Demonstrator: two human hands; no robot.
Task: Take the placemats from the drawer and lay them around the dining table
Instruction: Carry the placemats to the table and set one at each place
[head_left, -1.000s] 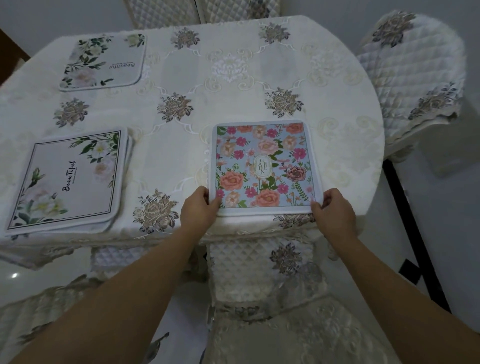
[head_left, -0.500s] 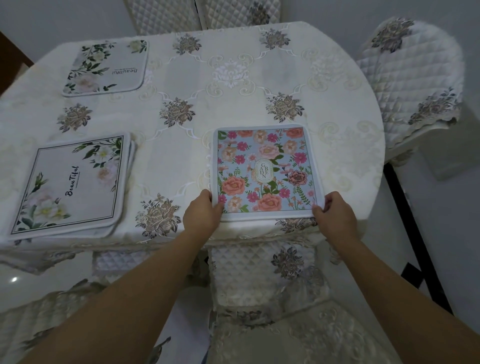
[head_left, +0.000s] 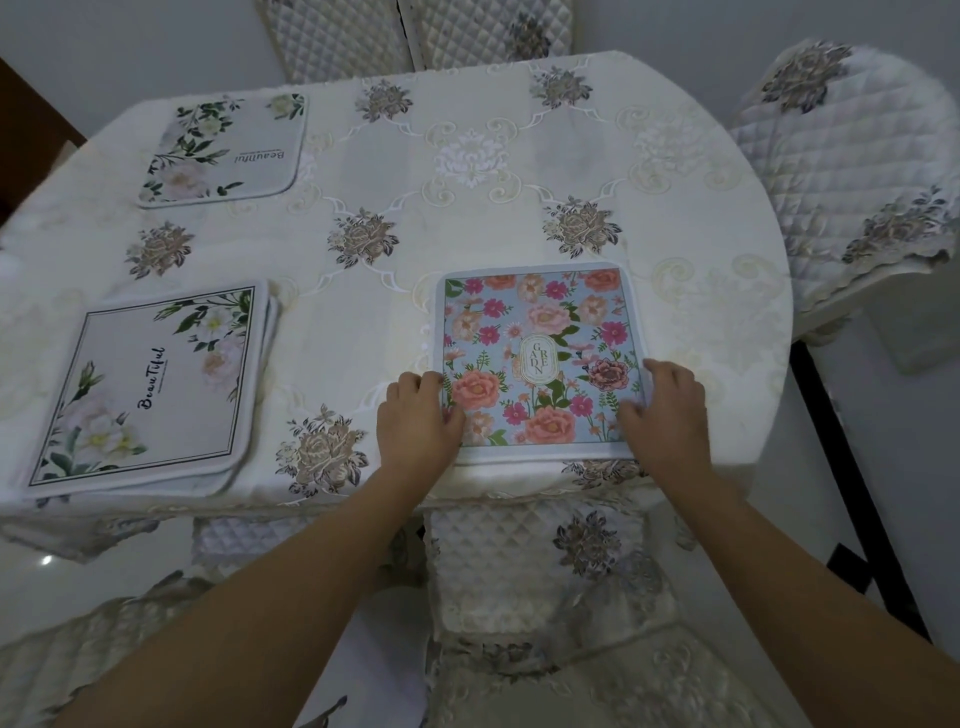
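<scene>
So the square blue placemat with pink and orange flowers (head_left: 540, 358) lies flat on the dining table with the cream embroidered tablecloth (head_left: 467, 218), right at the near edge at about 6 o'clock of the tabletop. Both hands sit on its near corners. The left hand (head_left: 418, 421) is at the mat's 8 o'clock corner, fingers loosely bent, fingertips over the left border and thumb lying on the printed face, so it's resting on the mat; can't quite tell if it's pinching the edge. The right hand (head_left: 667, 410) is at the 4 o'clock corner, fingers curved over the right edge and thumb pressing on top, pretty much a mirror of the other one.

At 9 o'clock from the blue mat, well apart, there's a stack of white square placemats with green leaves and "Beautiful" lettering (head_left: 150, 389), near the table's left edge. Another single white leafy placemat (head_left: 223, 150) lies at the far left, roughly 11 o'clock. A quilted cream chair cover (head_left: 852, 171) sits off at 2 o'clock.
</scene>
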